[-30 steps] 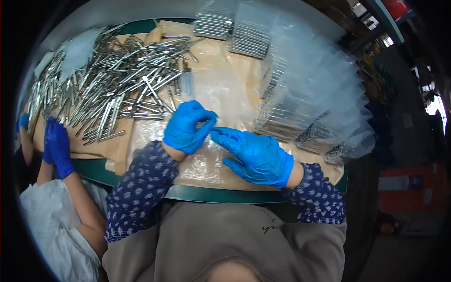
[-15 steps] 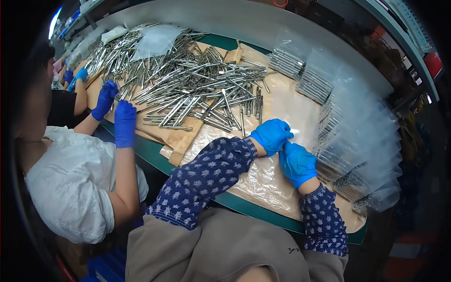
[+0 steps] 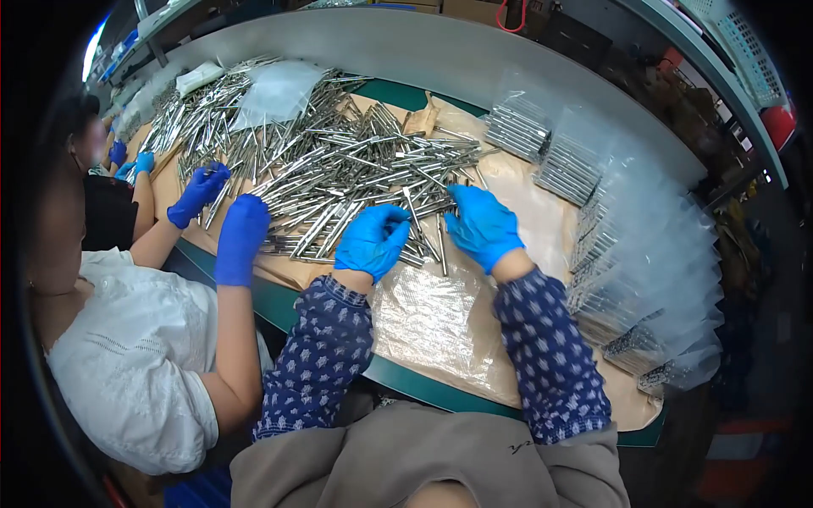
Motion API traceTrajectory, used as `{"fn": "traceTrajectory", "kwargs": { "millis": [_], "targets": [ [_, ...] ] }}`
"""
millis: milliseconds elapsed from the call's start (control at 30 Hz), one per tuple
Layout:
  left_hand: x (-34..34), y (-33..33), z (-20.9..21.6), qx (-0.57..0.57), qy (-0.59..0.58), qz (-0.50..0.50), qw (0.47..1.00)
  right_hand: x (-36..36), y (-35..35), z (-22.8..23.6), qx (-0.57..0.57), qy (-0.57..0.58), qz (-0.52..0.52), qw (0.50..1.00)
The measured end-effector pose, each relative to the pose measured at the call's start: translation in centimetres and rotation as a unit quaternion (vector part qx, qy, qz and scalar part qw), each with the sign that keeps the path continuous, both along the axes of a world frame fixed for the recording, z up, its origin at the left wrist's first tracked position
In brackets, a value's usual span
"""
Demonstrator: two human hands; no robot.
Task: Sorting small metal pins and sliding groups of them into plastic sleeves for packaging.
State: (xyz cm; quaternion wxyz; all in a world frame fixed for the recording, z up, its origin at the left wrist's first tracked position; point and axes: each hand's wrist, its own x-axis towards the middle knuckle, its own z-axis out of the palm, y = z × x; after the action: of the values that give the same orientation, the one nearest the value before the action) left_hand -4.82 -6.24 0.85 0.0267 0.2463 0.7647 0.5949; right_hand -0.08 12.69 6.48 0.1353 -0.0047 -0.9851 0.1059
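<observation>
Both my hands wear light blue gloves and work at the front edge of a large pile of shiny metal rods (image 3: 339, 190). My left hand (image 3: 373, 243) is curled at the near side of the pile, thumb and fingertips close together. Whatever lies between those fingertips is too small to make out. My right hand (image 3: 485, 227) reaches in from the right, its thumb and fingers apart around the ends of some rods. A few loose rods lie between my two hands, one pointing toward me. Below them, a clear plastic sheet (image 3: 432, 317) covers brown paper.
Clear bags of rods (image 3: 566, 169) stand in a row along the right side. A clear bag (image 3: 275, 95) lies on the pile. At left, a co-worker's dark blue gloved hands (image 3: 243, 241) work at the pile. A grey wall (image 3: 406, 51) runs behind the green table.
My hands were together over the plastic sheet at right. They have separated and moved to the rods, the left one farther left. The co-worker's nearer hand has shifted slightly right.
</observation>
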Motion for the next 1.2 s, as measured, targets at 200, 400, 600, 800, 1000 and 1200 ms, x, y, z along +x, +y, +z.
{"fn": "traceTrajectory", "kwargs": {
  "millis": [200,400,600,800,1000,1200],
  "targets": [
    [-0.4,3.1,1.0,-0.244,0.131,0.094,0.956,-5.3,-0.4,-3.5,-0.012,0.021,-0.03,0.999],
    [-0.6,4.9,1.2,-0.33,0.133,0.101,0.929,-3.5,1.5,-4.2,-0.117,0.037,-0.074,0.99],
    [-1.5,6.6,-0.6,-0.378,0.164,0.048,0.91,-0.2,3.9,-5.4,-0.333,0.065,-0.037,0.94],
    [-1.4,4.3,2.7,0.15,-0.305,-0.013,0.94,3.0,4.2,-3.3,-0.659,-0.043,-0.113,0.742],
    [-0.6,3.8,1.7,0.061,-0.089,0.003,0.994,2.8,3.9,-3.6,-0.74,0.001,-0.065,0.669],
    [-3.4,5.1,2.4,-0.193,0.106,-0.014,0.975,2.4,5.1,-5.1,-0.78,0.11,-0.144,0.599]
  ]
}}
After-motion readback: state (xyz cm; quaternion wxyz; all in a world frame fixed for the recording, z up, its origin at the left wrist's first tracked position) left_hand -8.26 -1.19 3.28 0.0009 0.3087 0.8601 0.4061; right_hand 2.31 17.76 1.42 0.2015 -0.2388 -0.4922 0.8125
